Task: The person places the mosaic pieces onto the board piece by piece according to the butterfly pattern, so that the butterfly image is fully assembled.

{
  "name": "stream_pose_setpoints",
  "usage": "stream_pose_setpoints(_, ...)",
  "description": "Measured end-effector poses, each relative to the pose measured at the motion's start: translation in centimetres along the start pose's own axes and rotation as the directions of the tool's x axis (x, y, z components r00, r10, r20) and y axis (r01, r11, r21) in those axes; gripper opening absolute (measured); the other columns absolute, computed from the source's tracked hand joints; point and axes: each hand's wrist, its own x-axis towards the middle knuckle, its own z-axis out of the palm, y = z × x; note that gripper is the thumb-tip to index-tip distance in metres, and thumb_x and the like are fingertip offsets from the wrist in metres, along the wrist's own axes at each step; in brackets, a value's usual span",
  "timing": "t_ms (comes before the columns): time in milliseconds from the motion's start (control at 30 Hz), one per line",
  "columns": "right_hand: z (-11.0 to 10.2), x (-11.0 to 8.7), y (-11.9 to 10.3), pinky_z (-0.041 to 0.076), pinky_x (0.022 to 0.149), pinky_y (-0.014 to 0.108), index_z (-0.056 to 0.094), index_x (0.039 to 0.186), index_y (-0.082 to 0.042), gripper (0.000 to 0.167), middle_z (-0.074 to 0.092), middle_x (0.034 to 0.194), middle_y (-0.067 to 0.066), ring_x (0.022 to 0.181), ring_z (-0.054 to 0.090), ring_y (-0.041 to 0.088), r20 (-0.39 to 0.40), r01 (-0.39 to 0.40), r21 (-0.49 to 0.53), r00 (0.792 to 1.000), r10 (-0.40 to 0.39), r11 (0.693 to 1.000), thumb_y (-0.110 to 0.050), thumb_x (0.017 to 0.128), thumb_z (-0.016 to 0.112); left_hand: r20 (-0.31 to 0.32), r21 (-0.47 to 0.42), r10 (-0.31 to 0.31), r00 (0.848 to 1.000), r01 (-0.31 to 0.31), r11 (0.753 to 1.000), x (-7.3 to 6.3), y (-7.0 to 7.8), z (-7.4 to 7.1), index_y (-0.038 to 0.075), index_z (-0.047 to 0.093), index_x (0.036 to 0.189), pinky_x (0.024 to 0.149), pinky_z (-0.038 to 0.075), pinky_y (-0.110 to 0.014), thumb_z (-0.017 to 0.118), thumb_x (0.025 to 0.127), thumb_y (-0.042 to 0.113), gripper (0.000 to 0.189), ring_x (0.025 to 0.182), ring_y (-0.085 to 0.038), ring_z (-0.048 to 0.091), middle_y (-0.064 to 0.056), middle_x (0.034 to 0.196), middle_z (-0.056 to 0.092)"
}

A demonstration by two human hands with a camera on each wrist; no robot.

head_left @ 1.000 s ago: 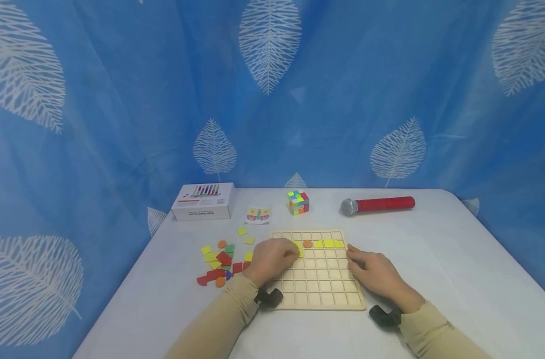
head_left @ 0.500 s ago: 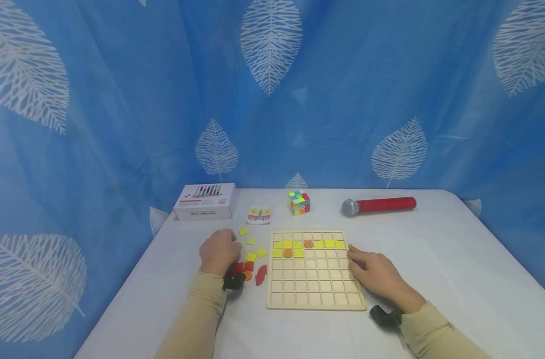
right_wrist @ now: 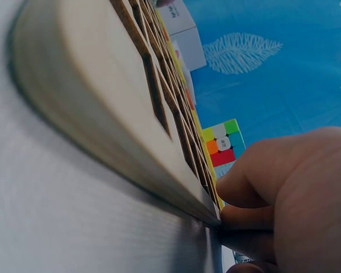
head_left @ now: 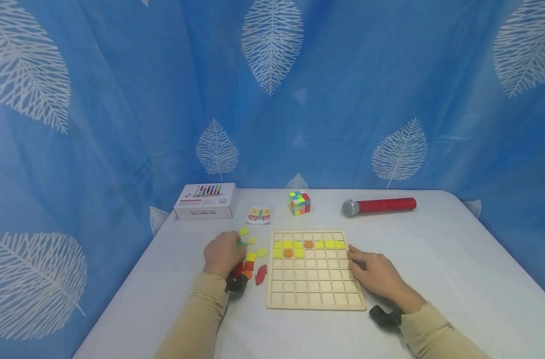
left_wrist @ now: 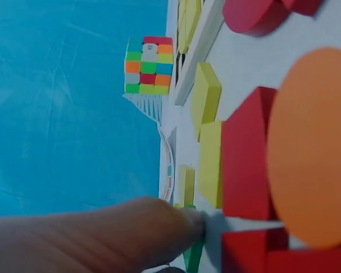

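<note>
In the head view my left hand (head_left: pixel 223 253) pinches a small green tile (head_left: pixel 242 244) among loose pieces left of the board. The left wrist view shows the thumb (left_wrist: pixel 159 230) against that green tile, beside yellow tiles (left_wrist: pixel 211 165), red blocks (left_wrist: pixel 247 159) and an orange disc (left_wrist: pixel 315 148). My right hand (head_left: pixel 380 274) grips the right edge of a wooden grid board (head_left: pixel 316 307), thumb at the top and fingers at the side. Yellow tiles (head_left: pixel 329 244) and two orange discs (head_left: pixel 308 244) lie in the board's upper rows. My left palm hides some loose pieces.
Behind the board are a picture card (head_left: pixel 259 215), a puzzle cube (head_left: pixel 299 203) and a red microphone (head_left: pixel 380 205). A white box (head_left: pixel 205 202) stands at the back left. Red rounded pieces (head_left: pixel 261 275) lie near the board's left edge.
My left hand has moved from the board's left side to the loose pieces and now holds a green tile. An orange disc shows in the second row. My right hand has stayed put.
</note>
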Motion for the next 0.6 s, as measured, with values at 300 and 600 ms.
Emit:
stream_pose_setpoints(300,-0.01,-0.08,0.02,0.042,0.109,0.061,0.062,0.138,0.001,0.044,0.054,0.150,0.016,0.138,0.050,0.044,-0.007,0.005,0.007,1.000,-0.005,1.000,-0.022,0.100,0.061,0.029,-0.033,-0.048,0.998,0.049,0.998,0.26,-0.01,0.42,0.011,0.076,0.101,0.065,0.048,-0.036,0.084,0.078,0.022,0.027,0.072,-0.020,0.059,-0.004,0.094,0.072)
stream_pose_setpoints(600,-0.04,-0.17,-0.16,0.041,0.109,0.061,0.062,0.137,0.001,0.044,0.054,0.150,0.016,0.138,0.050,0.044,-0.006,-0.002,0.014,1.000,0.002,1.000,-0.022,0.100,0.061,0.047,-0.068,-0.092,0.995,0.095,0.993,0.20,-0.01,0.59,0.008,0.075,0.094,0.068,0.048,-0.036,0.085,0.078,0.025,0.026,0.073,-0.022,0.058,-0.004,0.086,0.067)
